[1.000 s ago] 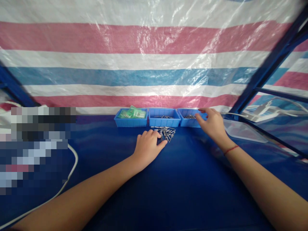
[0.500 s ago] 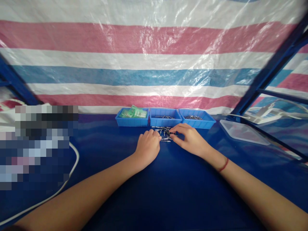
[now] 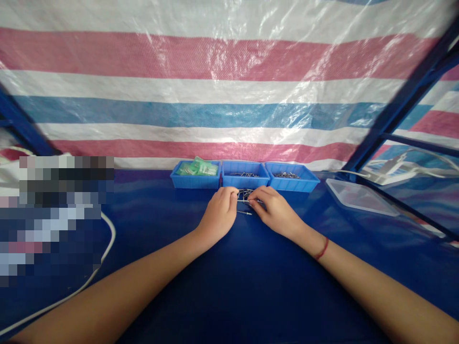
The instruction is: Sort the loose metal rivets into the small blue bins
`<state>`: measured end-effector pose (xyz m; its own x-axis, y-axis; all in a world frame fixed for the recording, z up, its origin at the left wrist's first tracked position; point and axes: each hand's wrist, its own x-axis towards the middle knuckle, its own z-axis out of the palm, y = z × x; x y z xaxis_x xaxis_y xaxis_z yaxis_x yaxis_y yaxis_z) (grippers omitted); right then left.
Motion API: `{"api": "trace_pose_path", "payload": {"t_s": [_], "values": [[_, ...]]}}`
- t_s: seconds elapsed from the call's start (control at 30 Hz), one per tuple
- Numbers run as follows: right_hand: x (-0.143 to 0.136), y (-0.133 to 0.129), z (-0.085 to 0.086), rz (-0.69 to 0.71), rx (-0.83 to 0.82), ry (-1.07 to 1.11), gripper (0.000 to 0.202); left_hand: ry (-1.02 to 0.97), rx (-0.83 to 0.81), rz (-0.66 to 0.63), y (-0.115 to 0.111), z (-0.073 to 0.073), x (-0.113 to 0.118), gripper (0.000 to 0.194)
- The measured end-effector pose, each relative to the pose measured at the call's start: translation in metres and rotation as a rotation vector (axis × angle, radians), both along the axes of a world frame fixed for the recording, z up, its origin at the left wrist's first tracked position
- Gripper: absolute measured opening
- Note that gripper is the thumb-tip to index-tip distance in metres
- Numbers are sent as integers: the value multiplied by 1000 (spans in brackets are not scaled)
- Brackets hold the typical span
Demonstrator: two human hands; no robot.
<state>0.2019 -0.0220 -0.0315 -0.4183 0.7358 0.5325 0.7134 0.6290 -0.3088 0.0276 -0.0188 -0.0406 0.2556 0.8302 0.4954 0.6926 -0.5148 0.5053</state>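
Note:
A small heap of blind rivets [image 3: 245, 193], thin silvery pins, lies on the blue tabletop between my hands, partly covered by them. My left hand [image 3: 219, 211] is closed at the left of the heap, thumb and fingers pressed together. From its thumb a blind rivet [image 3: 243, 200] runs level across to my right hand [image 3: 275, 209], whose thumb and forefinger are pinched on the other end. What else sits inside the left fingers is hidden. Nearer to me, a single loose rivet [image 3: 245, 213] rests on the table.
Three blue bins stand in a row behind the heap: a left bin [image 3: 195, 182] with green-and-clear packets, a middle bin [image 3: 245, 181] and a right bin [image 3: 294, 185] with metal pieces. A clear plastic lid [image 3: 362, 197] and white power strip [image 3: 389, 173] lie right; a white cable [image 3: 114, 234] curves left.
Both hands have drawn closer together over the heap. The right hand has moved left and its fingers have closed on a rivet, which now spans the gap between the hands.

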Motion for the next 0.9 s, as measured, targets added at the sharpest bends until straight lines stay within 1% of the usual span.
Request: {"api": "trace_pose_path", "payload": {"t_s": [0.03, 0.1, 0.17, 0.23, 0.43, 0.57, 0.73, 0.9], "values": [[0, 0, 1, -25, -14, 77, 13, -90, 6, -14, 1, 0, 0, 20], [0, -2, 3, -66, -65, 217, 12, -209, -5, -58, 3, 0, -1, 18], [-1, -3, 4, -75, -126, 306, 12, -265, -27, -110, 2, 2, -1, 16], [-3, -4, 5, -62, -170, 350, 14, -290, -33, -146, 0, 4, -2, 14], [-8, -8, 4, -29, -242, 388, 21, -319, -21, -149, -3, 7, -4, 11], [-9, -11, 8, -9, -279, 381, 22, -318, -30, -144, -4, 8, -3, 11], [-11, -13, 11, 11, -276, 346, 21, -314, -38, -148, -5, 10, -3, 11], [-11, -12, 9, 29, -293, 348, 21, -329, -38, -154, -5, 10, -3, 9]]}}
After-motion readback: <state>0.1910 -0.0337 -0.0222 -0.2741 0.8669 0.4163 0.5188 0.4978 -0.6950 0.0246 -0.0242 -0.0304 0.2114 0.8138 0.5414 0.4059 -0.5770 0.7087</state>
